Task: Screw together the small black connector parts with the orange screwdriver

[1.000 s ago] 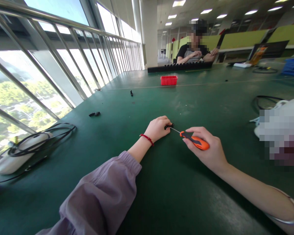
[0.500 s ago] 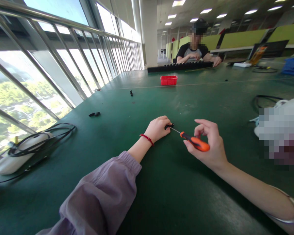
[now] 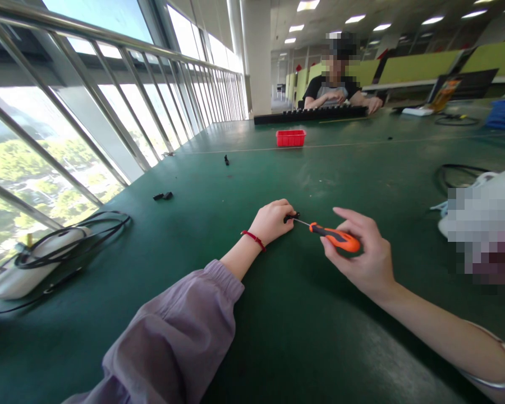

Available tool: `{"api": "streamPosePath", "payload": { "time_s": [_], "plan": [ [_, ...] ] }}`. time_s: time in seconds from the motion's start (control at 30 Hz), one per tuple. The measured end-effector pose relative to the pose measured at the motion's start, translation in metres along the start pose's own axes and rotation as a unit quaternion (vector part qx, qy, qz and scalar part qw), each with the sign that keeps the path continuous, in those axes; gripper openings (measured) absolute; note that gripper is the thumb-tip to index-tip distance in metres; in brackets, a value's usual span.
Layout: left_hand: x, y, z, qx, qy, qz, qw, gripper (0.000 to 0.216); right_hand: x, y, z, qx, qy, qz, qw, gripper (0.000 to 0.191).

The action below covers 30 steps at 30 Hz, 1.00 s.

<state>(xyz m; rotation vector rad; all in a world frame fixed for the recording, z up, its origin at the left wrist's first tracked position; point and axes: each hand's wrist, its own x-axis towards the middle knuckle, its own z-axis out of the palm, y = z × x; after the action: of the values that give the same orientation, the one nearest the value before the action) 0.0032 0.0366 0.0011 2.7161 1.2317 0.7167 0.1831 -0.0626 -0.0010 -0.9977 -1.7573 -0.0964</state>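
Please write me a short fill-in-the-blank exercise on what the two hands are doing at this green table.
1. The right hand holds a screwdriver whose handle is black and ______.
2. The left hand pins a small ______-coloured part to the green table.
3. On the left wrist sits a thin ______ string bracelet.
4. Farther up the table stands a small red ______.

Missing words: orange; black; red; basket

I see a big open work hall. A long green worktop [image 3: 320,168] is shared with another person [image 3: 334,90]. Ceiling lights [image 3: 307,5] and tall windows [image 3: 109,84] surround it.
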Motion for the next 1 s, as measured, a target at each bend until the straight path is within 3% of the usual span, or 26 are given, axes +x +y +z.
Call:
{"api": "streamPosePath", "payload": {
  "time_s": [0.1,0.2,0.27,0.4,0.57,0.7,0.87,1.0],
  "plan": [
    [0.0000,-0.0001,0.0001,0.000,-0.002,-0.002,1.000,0.019,0.0007,0.0000,0.0006,0.012,0.017,0.022,1.000,0.063],
    [-0.0001,0.0000,0.0000,-0.001,-0.003,-0.004,1.000,0.018,-0.0002,0.0000,0.0010,0.003,-0.035,0.061,0.998,0.045],
    [-0.0002,0.0000,0.0000,0.000,-0.001,-0.005,1.000,0.018,-0.0004,0.0000,0.0013,0.003,-0.034,0.054,0.998,0.035],
    [-0.0002,-0.0001,0.0003,0.000,0.003,-0.003,1.000,0.018,0.0008,0.0005,0.0013,0.004,0.008,0.020,1.000,0.054],
    [-0.0002,-0.0003,0.0005,0.002,0.000,-0.004,1.000,0.018,0.0008,0.0001,0.0012,-0.019,-0.034,0.033,0.999,0.033],
    [-0.0002,-0.0005,0.0007,0.000,-0.001,-0.006,1.000,0.018,0.0008,0.0000,0.0019,-0.013,-0.010,0.012,1.000,0.054],
    [-0.0004,-0.0008,0.0011,-0.001,0.004,-0.004,1.000,0.019,0.0014,-0.0012,0.0016,-0.037,-0.027,-0.006,0.999,0.033],
    [-0.0004,-0.0010,0.0013,-0.003,0.004,-0.004,1.000,0.019,0.0009,-0.0010,0.0019,-0.015,-0.011,0.003,1.000,0.047]
  ]
}}
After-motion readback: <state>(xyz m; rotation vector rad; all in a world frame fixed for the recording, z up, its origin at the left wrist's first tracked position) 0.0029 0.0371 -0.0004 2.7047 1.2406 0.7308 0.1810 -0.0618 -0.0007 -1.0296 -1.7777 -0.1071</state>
